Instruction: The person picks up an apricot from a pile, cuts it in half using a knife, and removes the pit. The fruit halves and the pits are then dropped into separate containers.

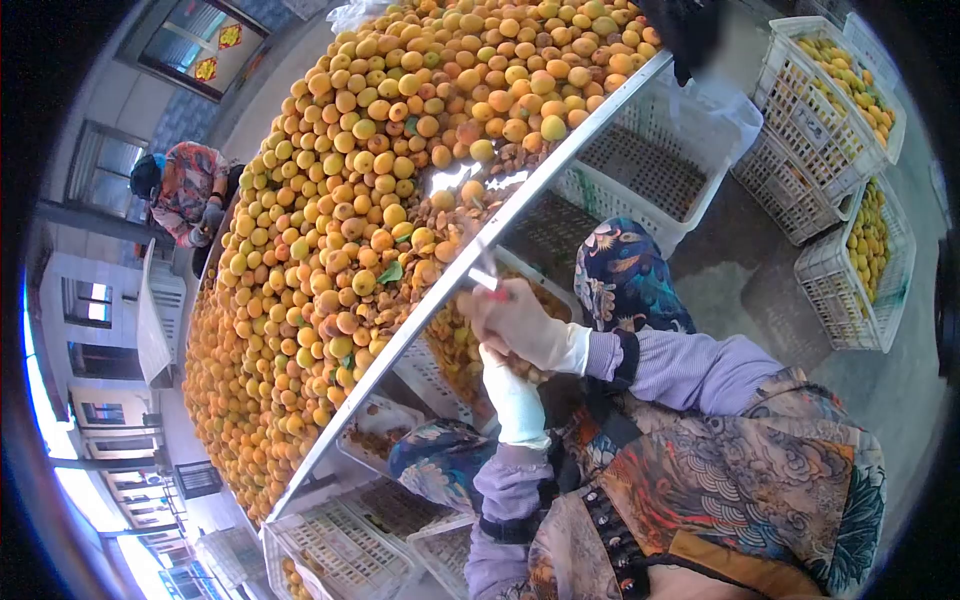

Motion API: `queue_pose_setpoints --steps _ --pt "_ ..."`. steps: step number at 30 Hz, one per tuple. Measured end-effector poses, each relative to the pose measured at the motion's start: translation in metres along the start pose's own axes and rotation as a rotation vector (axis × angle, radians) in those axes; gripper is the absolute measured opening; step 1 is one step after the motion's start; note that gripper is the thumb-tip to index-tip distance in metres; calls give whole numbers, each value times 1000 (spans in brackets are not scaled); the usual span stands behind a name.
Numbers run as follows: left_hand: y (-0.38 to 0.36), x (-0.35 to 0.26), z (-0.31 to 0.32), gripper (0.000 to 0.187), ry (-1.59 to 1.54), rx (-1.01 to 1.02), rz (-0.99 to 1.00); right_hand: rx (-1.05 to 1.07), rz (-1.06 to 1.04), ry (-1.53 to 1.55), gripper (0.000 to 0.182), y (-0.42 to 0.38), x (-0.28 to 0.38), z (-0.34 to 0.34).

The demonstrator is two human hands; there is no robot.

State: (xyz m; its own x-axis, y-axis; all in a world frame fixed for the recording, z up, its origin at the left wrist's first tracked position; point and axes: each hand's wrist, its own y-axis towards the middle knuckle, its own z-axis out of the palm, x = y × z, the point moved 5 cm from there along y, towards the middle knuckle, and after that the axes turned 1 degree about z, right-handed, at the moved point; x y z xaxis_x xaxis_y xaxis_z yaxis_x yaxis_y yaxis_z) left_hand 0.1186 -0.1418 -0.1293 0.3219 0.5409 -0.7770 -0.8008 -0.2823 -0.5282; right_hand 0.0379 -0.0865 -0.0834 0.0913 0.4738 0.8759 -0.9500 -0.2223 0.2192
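My right hand (520,322), in a pale glove, is closed around a small knife (490,285); a red part and a white part show above the fingers, with a blurred, blade-like streak beyond. Just below and touching it, my left hand (514,398), in a white glove, has its fingers closed; what they hold is hidden behind the right hand. Under both hands, between my knees, a crate holds split orange fruit pieces (455,352). Beyond the hands, a large heap of apricots (340,200) covers a table with a pale metal edge (400,345).
A white crate (690,150) stands by my right knee. Stacked crates of yellow-orange fruit (865,240) are at the right. More white crates (340,545) sit under the table at the lower left. Across the heap, another person (185,195) sits bent forward. A green leaf (390,272) lies among the fruit.
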Motion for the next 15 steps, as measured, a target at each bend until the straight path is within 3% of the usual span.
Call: queue_pose_setpoints --steps 1,3,7,12,14,15 --pt "0 1 -1 40 4 4 1 -4 -4 1 38 3 0 -8" --pt "-3 -4 0 41 85 106 127 -187 556 537 38 -2 -27 -17" --pt "4 5 -6 42 3 106 132 -338 746 752 37 -4 -42 -21" --pt "6 6 -7 42 -35 160 170 -433 763 815 37 1 -46 -21" --pt "8 1 -6 42 -27 177 182 -343 681 587 38 3 -36 -20" --pt "8 0 -6 37 -158 169 77 -342 680 590 38 5 -34 -18"
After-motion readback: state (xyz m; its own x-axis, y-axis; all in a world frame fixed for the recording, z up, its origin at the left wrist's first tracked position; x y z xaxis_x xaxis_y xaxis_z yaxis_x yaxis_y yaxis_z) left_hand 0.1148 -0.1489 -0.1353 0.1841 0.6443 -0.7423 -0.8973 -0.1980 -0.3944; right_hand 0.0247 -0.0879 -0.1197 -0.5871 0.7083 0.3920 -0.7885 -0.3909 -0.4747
